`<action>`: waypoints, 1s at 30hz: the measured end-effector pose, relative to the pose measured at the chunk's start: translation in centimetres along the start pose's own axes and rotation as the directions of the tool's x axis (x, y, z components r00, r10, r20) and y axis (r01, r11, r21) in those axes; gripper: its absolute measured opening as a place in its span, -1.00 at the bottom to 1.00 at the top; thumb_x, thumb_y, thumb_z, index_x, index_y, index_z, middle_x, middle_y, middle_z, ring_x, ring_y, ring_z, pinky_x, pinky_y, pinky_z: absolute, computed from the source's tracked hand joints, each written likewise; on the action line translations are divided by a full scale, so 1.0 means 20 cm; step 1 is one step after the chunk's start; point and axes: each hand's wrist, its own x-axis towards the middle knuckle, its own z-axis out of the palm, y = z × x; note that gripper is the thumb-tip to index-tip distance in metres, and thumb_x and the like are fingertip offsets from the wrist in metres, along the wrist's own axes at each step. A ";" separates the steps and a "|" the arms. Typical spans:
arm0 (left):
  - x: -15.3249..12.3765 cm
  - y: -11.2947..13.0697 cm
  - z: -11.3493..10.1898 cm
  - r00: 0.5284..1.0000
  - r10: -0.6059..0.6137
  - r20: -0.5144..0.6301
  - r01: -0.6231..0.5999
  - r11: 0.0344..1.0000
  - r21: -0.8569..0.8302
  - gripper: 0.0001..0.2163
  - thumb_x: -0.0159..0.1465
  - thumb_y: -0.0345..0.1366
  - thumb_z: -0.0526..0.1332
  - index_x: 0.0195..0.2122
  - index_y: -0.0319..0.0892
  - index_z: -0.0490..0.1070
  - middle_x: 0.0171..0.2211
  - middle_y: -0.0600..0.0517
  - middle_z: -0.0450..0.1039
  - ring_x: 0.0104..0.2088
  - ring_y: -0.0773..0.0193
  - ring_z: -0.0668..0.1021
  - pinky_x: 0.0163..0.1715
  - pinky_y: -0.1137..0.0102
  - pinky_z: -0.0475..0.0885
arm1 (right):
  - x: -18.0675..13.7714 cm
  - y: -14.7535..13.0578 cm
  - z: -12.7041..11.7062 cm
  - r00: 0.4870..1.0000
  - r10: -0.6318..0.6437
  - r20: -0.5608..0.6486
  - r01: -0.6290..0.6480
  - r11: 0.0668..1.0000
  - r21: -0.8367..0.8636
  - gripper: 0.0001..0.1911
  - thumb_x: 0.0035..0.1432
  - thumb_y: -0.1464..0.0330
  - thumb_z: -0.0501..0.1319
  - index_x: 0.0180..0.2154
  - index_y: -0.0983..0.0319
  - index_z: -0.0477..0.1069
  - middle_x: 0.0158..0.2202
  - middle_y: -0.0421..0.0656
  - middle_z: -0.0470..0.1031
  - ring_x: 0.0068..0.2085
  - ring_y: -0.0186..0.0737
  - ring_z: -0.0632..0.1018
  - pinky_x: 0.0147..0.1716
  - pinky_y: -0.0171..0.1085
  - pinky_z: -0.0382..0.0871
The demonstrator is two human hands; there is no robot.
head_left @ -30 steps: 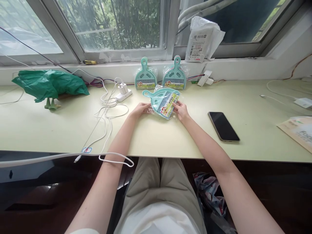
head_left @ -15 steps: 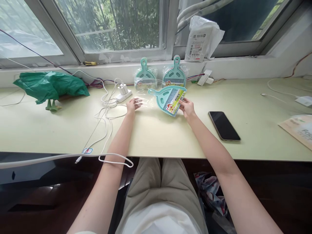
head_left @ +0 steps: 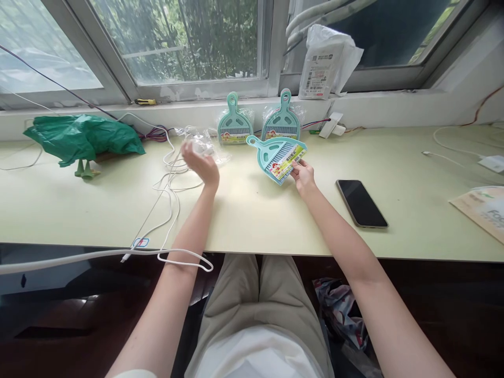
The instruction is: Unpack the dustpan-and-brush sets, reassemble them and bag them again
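Note:
In my right hand [head_left: 303,177] is a mint-green mini dustpan [head_left: 264,152] with a striped brush nested in it. My fingers grip the edge by its yellow-green printed label [head_left: 287,163], and the handle points left. My left hand [head_left: 202,167] is raised, slightly blurred, with its fingers stretched out. Right behind it, a crumpled clear plastic bag [head_left: 207,143] lies over the white power strip and plugs; I cannot tell whether the fingers still touch it. Two more dustpan sets, one at left [head_left: 235,126] and one at right [head_left: 282,123], lean against the wall in clear wrapping.
A black phone [head_left: 362,203] lies right of my right forearm. White cables [head_left: 171,194] run across the table, one looping over my left forearm. A green plastic bag [head_left: 84,137] sits at left. A white package [head_left: 321,68] and a yellow cutter [head_left: 145,102] rest on the sill.
My left hand has moved left and up, its fingers opening, and the clear plastic bag has gone to the power strip. The dustpan in my right hand has shifted slightly right and tilted.

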 end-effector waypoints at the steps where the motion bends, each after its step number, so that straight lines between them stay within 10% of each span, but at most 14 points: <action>1: -0.03 0.03 0.04 0.992 -0.005 0.124 0.019 0.993 -0.112 -0.46 0.18 -0.54 0.09 0.20 -0.11 0.12 0.31 -0.11 0.10 0.35 0.21 0.16 0.35 0.25 0.05 | -0.01 0.01 0.01 1.000 0.001 0.009 -0.001 1.000 -0.004 -0.87 0.09 0.57 0.25 -0.29 0.27 0.43 -0.31 -0.17 0.60 -0.31 -0.33 0.63 -0.18 -0.26 0.60; 4: -0.15 0.08 0.16 0.851 -0.247 0.464 0.418 0.853 -0.313 -0.59 0.31 -0.30 0.11 0.19 -0.07 0.15 0.24 -0.10 0.21 0.18 0.22 0.40 0.19 0.29 0.29 | -0.04 0.03 0.04 0.999 0.003 0.047 -0.002 1.000 -0.022 -0.86 0.07 0.54 0.28 -0.29 0.26 0.43 -0.31 -0.18 0.60 -0.28 -0.29 0.63 -0.14 -0.22 0.60; 7: -0.27 0.11 0.24 0.498 -0.378 0.780 0.777 0.594 -0.209 -0.64 0.35 -0.09 0.04 0.09 -0.13 0.27 0.03 -0.13 0.42 -0.04 0.18 0.56 0.02 0.27 0.44 | -0.07 0.06 0.07 0.995 0.010 0.100 -0.005 0.999 -0.042 -0.88 0.10 0.52 0.27 -0.28 0.25 0.44 -0.28 -0.17 0.61 -0.25 -0.27 0.64 -0.11 -0.21 0.59; 9: -0.31 0.12 0.24 0.393 -0.294 0.871 0.803 0.572 -0.169 -0.67 0.33 -0.08 0.08 0.01 -0.16 0.33 -0.10 -0.10 0.49 -0.14 0.18 0.59 -0.06 0.25 0.48 | -0.10 0.07 0.08 0.989 0.030 0.142 -0.019 0.996 -0.083 -0.89 0.13 0.50 0.26 -0.26 0.25 0.45 -0.27 -0.16 0.62 -0.25 -0.26 0.65 -0.11 -0.22 0.59; 16: -0.27 0.12 0.18 0.519 -0.393 0.759 0.753 0.630 -0.189 -0.78 0.28 -0.17 0.14 -0.11 -0.14 0.36 -0.21 -0.01 0.49 -0.22 0.23 0.57 -0.20 0.31 0.50 | -0.11 0.04 0.09 0.941 0.198 0.275 -0.090 0.929 -0.359 -0.93 0.21 0.43 0.26 -0.27 0.30 0.50 -0.34 -0.11 0.65 -0.37 -0.29 0.65 -0.27 -0.30 0.60; 22: -0.23 0.04 0.21 0.457 -0.449 0.768 0.799 0.587 -0.132 -0.69 0.27 0.01 0.14 -0.22 -0.13 0.41 -0.26 -0.01 0.50 -0.23 0.21 0.58 -0.19 0.30 0.50 | -0.07 -0.01 0.04 0.954 0.216 0.208 -0.054 0.805 -0.590 -0.74 0.26 0.31 0.23 -0.44 0.34 0.47 -0.58 -0.14 0.55 -0.69 -0.42 0.45 -0.76 -0.47 0.25; 30: -0.26 0.05 0.21 0.389 -0.339 0.856 0.729 0.682 -0.061 -0.68 0.27 0.00 0.15 -0.31 -0.17 0.46 -0.29 -0.09 0.53 -0.22 0.08 0.59 -0.11 0.16 0.46 | 0.09 -0.11 -0.10 0.962 0.037 -0.270 -0.082 0.984 -0.156 -0.65 0.37 0.28 0.04 -0.49 0.21 0.20 -0.70 -0.34 0.29 -0.74 -0.53 0.22 -0.80 -0.55 0.00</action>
